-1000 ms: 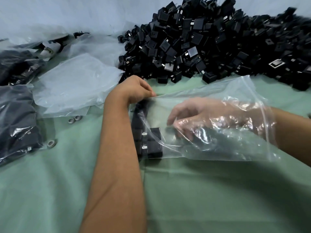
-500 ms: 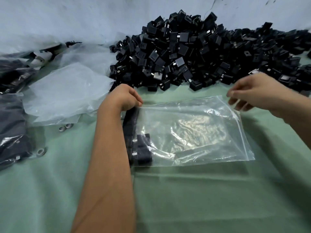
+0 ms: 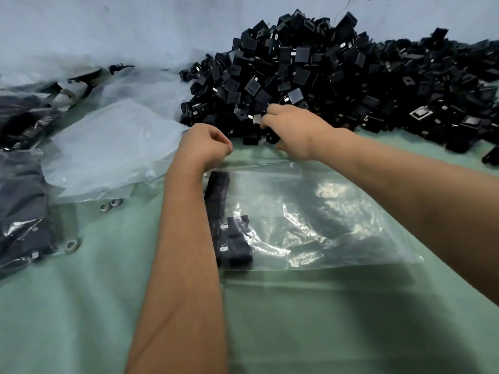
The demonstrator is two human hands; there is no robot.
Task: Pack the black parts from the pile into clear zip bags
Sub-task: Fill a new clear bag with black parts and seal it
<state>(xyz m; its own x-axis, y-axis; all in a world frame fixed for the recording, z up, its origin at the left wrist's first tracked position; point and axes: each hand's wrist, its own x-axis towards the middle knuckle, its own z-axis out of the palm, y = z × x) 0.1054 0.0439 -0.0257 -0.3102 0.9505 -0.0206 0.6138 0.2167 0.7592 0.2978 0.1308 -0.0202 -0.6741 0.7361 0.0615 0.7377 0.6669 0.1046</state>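
Reaching across the far edge of the clear zip bag point(image 3: 310, 217), the right hand point(image 3: 293, 130) is placed at the near foot of the pile of black parts point(image 3: 337, 76), its fingers point(image 3: 270, 114) curled in among the parts at the pile's edge; whether any single part is actually pinched between them cannot be told, since the fingertips are hidden by the back of the hand and by the parts themselves. The left hand point(image 3: 205, 147) is held as a loose fist just beside the bag's far left corner, fingers pressed together and curled under, and it cannot be told whether the plastic is gripped there. The bag is laid flat on the green cloth point(image 3: 297, 319) below both hands, and a few black parts point(image 3: 232, 238) are seen inside it along its left edge, close to the left forearm. Empty clear bags point(image 3: 108, 147) are stacked to the left, and filled bags point(image 3: 21, 211) of dark parts are seen at the far left edge.
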